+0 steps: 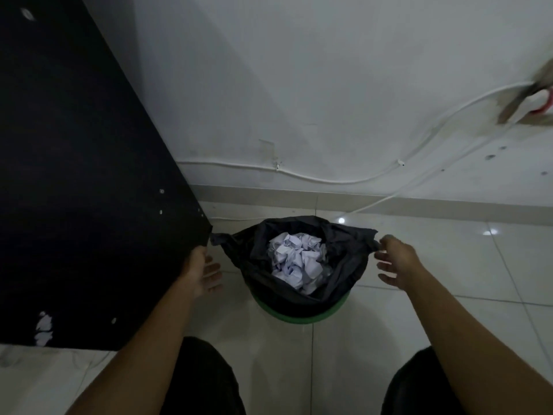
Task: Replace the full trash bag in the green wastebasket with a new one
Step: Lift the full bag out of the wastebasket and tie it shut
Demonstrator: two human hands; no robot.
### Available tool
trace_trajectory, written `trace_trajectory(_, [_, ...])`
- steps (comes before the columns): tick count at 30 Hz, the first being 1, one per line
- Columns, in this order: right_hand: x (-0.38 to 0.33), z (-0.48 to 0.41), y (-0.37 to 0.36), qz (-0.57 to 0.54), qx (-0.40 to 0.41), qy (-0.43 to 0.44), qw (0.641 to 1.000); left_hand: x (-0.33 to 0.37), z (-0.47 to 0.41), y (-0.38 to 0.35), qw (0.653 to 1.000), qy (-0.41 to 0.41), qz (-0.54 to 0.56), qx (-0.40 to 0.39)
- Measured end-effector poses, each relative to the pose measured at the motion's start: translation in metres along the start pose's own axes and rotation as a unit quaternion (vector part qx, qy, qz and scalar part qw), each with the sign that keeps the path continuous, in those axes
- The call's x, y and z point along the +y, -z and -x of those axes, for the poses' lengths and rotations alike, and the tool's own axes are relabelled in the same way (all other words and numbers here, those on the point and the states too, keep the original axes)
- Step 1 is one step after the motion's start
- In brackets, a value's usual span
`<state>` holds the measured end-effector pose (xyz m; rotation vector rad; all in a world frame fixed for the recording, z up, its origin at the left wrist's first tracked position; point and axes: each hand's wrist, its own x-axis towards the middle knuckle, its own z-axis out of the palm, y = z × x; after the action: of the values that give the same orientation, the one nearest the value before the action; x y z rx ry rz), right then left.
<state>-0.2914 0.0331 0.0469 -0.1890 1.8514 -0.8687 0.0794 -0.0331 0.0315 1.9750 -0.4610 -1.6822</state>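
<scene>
The bin (299, 318) stands upright on the floor (454, 274) between our hands. Its bag (339, 265) gapes upward, with the mouth stretched left to right. Our right hand (395, 260) pinches the right ear. Our left hand (203, 272) has its fingers spread by the left ear, and we cannot tell whether it grips.

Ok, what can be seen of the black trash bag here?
The black plastic trash bag is thin, wrinkled and matte, and sits in the round green wastebasket on the pale tiled floor. Its mouth is open and pulled wide sideways, showing crumpled white paper heaped inside. The right hand pinches its right corner. Its left corner stretches out toward the left hand, though whether that hand grips it is unclear.
</scene>
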Motion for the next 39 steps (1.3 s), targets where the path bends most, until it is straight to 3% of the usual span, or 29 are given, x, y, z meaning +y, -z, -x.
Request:
trace_trajectory(3, [-0.007, -0.022, -0.012, -0.001, -0.059, -0.088, 0.994, 0.015, -0.022, -0.02, 0.997, 0.015, -0.06, -0.039])
trace_trajectory(7, [-0.014, -0.044, -0.035, 0.024, -0.137, -0.062, 0.988, 0.037, -0.03, -0.053, 0.989, 0.008, -0.099, -0.113])
trace_trajectory(9, [-0.024, -0.037, -0.047, 0.037, -0.151, -0.006, 0.988, 0.044, -0.019, -0.066, 0.982, -0.061, -0.108, -0.141])
trace_trajectory(11, [-0.034, -0.027, -0.057, 0.052, -0.133, 0.106, 0.984, 0.049, -0.013, -0.075, 0.976, -0.158, -0.115, -0.099])
trace_trajectory(14, [-0.047, -0.009, -0.064, 0.04, -0.147, 0.255, 0.955, 0.056, 0.004, -0.082, 0.964, -0.227, -0.083, -0.109])
trace_trajectory(16, [-0.05, 0.001, -0.066, -0.008, -0.174, 0.283, 0.943, 0.053, 0.015, -0.087, 0.956, -0.252, -0.07, -0.13])
trace_trajectory(20, [-0.05, 0.02, -0.06, -0.214, -0.243, 0.22, 0.92, 0.037, 0.039, -0.088, 0.935, -0.301, -0.069, -0.175])
trace_trajectory(21, [-0.049, 0.021, -0.055, -0.252, -0.248, 0.214, 0.911, 0.034, 0.036, -0.084, 0.926, -0.326, -0.107, -0.157])
trace_trajectory(23, [-0.048, 0.019, -0.043, -0.286, -0.204, 0.217, 0.911, 0.033, 0.03, -0.069, 0.884, -0.399, -0.239, -0.047])
trace_trajectory(24, [-0.046, 0.016, -0.034, -0.276, -0.153, 0.22, 0.923, 0.036, 0.026, -0.059, 0.861, -0.425, -0.279, 0.017])
trace_trajectory(26, [-0.038, 0.001, -0.009, -0.194, -0.046, 0.226, 0.953, 0.042, 0.023, -0.037, 0.848, -0.424, -0.31, 0.062])
trace_trajectory(28, [-0.028, -0.007, 0.009, -0.085, -0.028, 0.23, 0.969, 0.046, 0.02, -0.019, 0.857, -0.385, -0.342, 0.021])
trace_trajectory(30, [-0.023, -0.005, 0.016, -0.007, -0.075, 0.224, 0.972, 0.048, 0.032, -0.011, 0.9, -0.287, -0.323, -0.054])
trace_trajectory(32, [-0.02, 0.003, 0.016, 0.062, -0.158, 0.251, 0.953, 0.045, 0.047, -0.005, 0.916, -0.201, -0.328, -0.116])
trace_trajectory(34, [-0.016, 0.009, 0.019, 0.185, -0.215, 0.298, 0.911, 0.04, 0.058, -0.001, 0.895, -0.204, -0.361, -0.166])
trace_trajectory(36, [-0.012, 0.01, 0.023, 0.322, -0.184, 0.338, 0.865, 0.032, 0.058, -0.001, 0.875, -0.271, -0.359, -0.18])
trace_trajectory(38, [-0.011, 0.01, 0.03, 0.375, -0.118, 0.381, 0.837, 0.031, 0.058, -0.001, 0.896, -0.312, -0.291, -0.123])
trace_trajectory(39, [-0.012, 0.01, 0.034, 0.365, -0.088, 0.395, 0.839, 0.033, 0.059, 0.001, 0.912, -0.314, -0.251, -0.08])
